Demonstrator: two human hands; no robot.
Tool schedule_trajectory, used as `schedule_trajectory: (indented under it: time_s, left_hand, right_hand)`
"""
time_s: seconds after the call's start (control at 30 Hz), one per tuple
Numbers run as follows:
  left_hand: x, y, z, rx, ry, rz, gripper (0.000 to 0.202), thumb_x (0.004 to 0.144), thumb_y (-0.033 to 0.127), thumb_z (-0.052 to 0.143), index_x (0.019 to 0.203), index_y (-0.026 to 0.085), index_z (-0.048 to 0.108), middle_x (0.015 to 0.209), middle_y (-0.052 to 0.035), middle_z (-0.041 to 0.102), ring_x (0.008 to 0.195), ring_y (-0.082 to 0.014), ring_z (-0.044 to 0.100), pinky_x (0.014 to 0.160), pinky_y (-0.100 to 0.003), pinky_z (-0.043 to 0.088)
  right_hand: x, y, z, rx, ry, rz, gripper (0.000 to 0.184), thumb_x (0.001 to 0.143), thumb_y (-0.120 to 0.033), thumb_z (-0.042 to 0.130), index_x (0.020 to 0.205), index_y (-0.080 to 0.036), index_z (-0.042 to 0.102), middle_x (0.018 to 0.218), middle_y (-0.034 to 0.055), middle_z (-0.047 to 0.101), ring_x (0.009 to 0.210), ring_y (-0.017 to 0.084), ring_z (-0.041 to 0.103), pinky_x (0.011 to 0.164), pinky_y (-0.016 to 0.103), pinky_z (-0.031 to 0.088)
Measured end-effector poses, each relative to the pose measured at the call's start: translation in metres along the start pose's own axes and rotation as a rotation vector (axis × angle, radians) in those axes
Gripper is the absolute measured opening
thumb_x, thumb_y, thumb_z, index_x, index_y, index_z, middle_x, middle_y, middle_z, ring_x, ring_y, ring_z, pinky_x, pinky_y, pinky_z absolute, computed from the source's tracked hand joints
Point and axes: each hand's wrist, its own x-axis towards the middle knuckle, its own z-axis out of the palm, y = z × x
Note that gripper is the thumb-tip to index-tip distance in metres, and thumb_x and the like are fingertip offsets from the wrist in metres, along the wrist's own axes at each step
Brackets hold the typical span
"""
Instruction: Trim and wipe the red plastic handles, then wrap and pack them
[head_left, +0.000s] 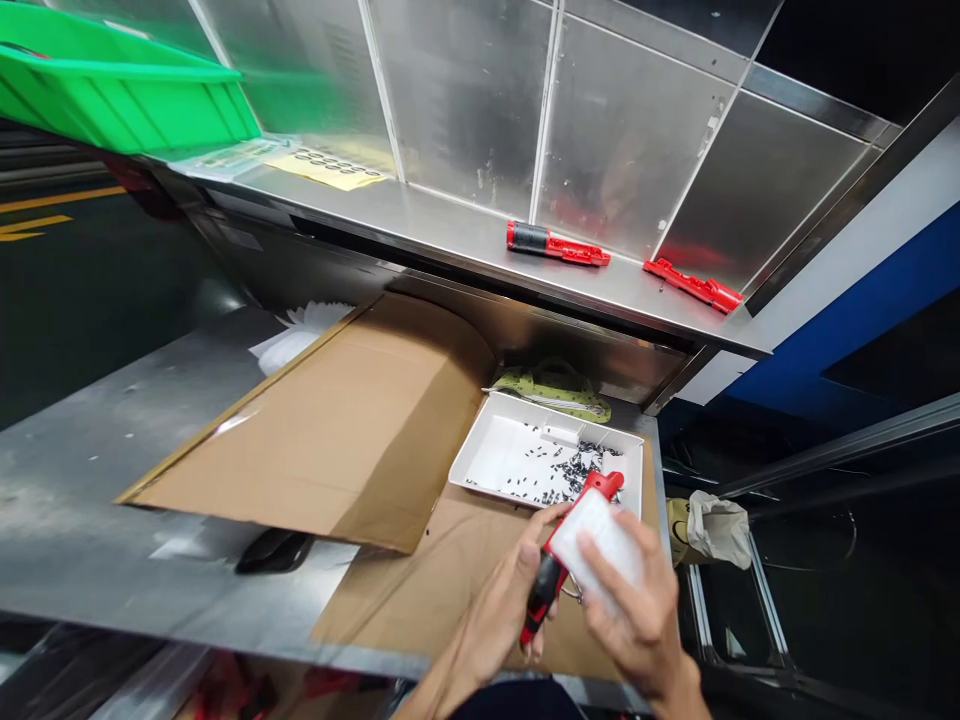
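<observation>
While I watch through the head view, the left hand (511, 572) wraps its grip around a red-and-black tool housing (545, 585), and the right hand's (637, 605) curled grip holds a white pad (596, 535) over it. I see both just before a white tray (487, 462) of tiny black parts (581, 468) on the cardboard-covered bench (97, 460).
</observation>
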Motion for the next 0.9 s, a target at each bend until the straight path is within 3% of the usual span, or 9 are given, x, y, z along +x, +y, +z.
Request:
schedule_trajectory:
  time_s: [0.07, 0.17, 0.33, 0.47, 0.53, 0.6, 0.77, 0.9]
  left_hand:
    - [0.004, -0.002, 0.002, -0.156, -0.067, -0.097, 0.095, 0.084, 0.082, 0.034, 0.156, 0.022, 0.021, 0.058, 0.0025, 0.059, 0.034, -0.0099, 0.048, 0.035, -0.017, 0.036]
    - [0.007, -0.005, 0.003, -0.403, -0.147, -0.166, 0.085, 0.090, 0.073, 0.036, 0.156, 0.022, 0.021, 0.057, 0.0022, 0.058, 0.030, -0.0058, 0.041, 0.030, -0.013, 0.025]
    - [0.008, -0.003, 0.000, -0.601, -0.244, -0.145, 0.078, 0.092, 0.067, 0.044, 0.154, 0.021, 0.029, 0.053, 0.0041, 0.055, 0.027, -0.0034, 0.036, 0.029, -0.012, 0.019]
    - [0.008, -0.003, -0.001, -0.543, -0.215, -0.150, 0.092, 0.090, 0.071, 0.041, 0.158, 0.022, 0.006, 0.051, 0.0036, 0.057, 0.025, -0.0060, 0.039, 0.027, -0.012, 0.024]
    - [0.008, -0.005, 0.000, -0.507, -0.196, -0.141, 0.096, 0.088, 0.075, 0.040, 0.159, 0.022, 0.002, 0.050, 0.0036, 0.057, 0.025, -0.0069, 0.039, 0.026, -0.013, 0.024]
    - [0.007, -0.006, 0.000, -0.460, -0.169, -0.141, 0.096, 0.087, 0.076, 0.040, 0.159, 0.023, 0.006, 0.052, 0.0034, 0.058, 0.026, -0.0065, 0.041, 0.027, -0.012, 0.027]
    - [0.002, -0.005, 0.003, -0.240, -0.115, -0.120, 0.092, 0.085, 0.080, 0.037, 0.158, 0.025, 0.018, 0.053, 0.0030, 0.058, 0.032, -0.0091, 0.050, 0.033, -0.015, 0.036]
    - [-0.002, 0.001, 0.005, -0.103, -0.024, -0.068, 0.091, 0.086, 0.080, 0.035, 0.157, 0.024, 0.024, 0.054, 0.0029, 0.057, 0.036, -0.0103, 0.053, 0.035, -0.015, 0.039]
  right_hand:
    - [0.000, 0.000, 0.006, 0.041, 0.059, 0.021, 0.050, 0.089, -0.016, 0.054, 0.137, -0.029, 0.058, 0.139, 0.0130, 0.045, 0.120, 0.028, 0.056, 0.085, 0.042, 0.059]
    - [0.001, 0.002, 0.013, -0.010, 0.165, 0.161, 0.047, 0.092, -0.019, 0.055, 0.138, -0.029, 0.057, 0.137, 0.0134, 0.046, 0.121, 0.030, 0.055, 0.088, 0.048, 0.057]
    - [0.005, -0.008, 0.017, 0.006, 0.130, 0.168, 0.048, 0.093, -0.015, 0.055, 0.139, -0.030, 0.056, 0.142, 0.0133, 0.043, 0.125, 0.030, 0.054, 0.090, 0.043, 0.057]
    - [0.015, -0.008, 0.015, -0.058, 0.225, 0.253, 0.047, 0.094, -0.015, 0.055, 0.139, -0.029, 0.056, 0.137, 0.0136, 0.044, 0.124, 0.029, 0.053, 0.093, 0.046, 0.055]
    - [0.017, -0.007, 0.014, -0.044, 0.187, 0.246, 0.046, 0.095, -0.017, 0.055, 0.139, -0.028, 0.056, 0.138, 0.0141, 0.042, 0.126, 0.030, 0.051, 0.093, 0.046, 0.054]
    - [0.018, -0.005, 0.013, -0.027, 0.160, 0.231, 0.045, 0.095, -0.018, 0.053, 0.139, -0.029, 0.056, 0.140, 0.0140, 0.041, 0.126, 0.030, 0.051, 0.091, 0.044, 0.055]
    - [0.021, 0.001, 0.011, -0.027, 0.278, 0.295, 0.043, 0.096, -0.020, 0.053, 0.137, -0.029, 0.057, 0.137, 0.0124, 0.043, 0.123, 0.030, 0.052, 0.091, 0.045, 0.055]
    - [0.017, -0.004, 0.007, 0.012, 0.203, 0.223, 0.050, 0.096, -0.019, 0.052, 0.144, -0.033, 0.050, 0.142, 0.0129, 0.040, 0.126, 0.030, 0.049, 0.089, 0.044, 0.056]
